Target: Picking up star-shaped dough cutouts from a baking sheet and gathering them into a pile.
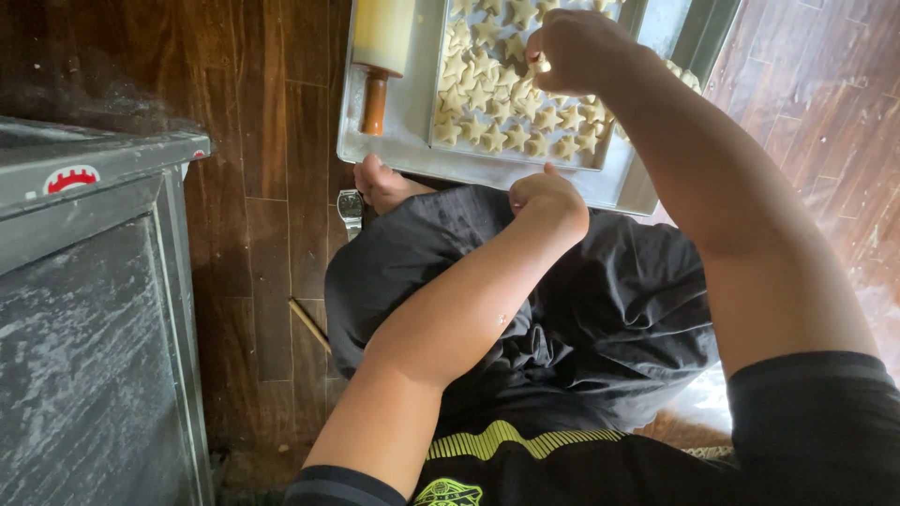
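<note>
A metal tray (412,141) lies on the wooden floor in front of my knees. On it, a flat sheet (614,145) holds several pale star-shaped dough pieces (487,112). My right hand (572,47) hovers over the stars with its fingers pinched on one small star-shaped dough piece (541,66). Curled into a fist, my left hand (548,201) rests on my black shorts at the tray's near edge; nothing shows inside it. A rolling pin (380,37) with a brown handle lies on the tray's left part.
A grey, dusty metal cabinet (94,281) stands at the left. My bare foot (380,183) touches the tray's near edge, with a small metal object (351,211) beside it. A thin wooden stick (309,323) lies on the floor by my leg.
</note>
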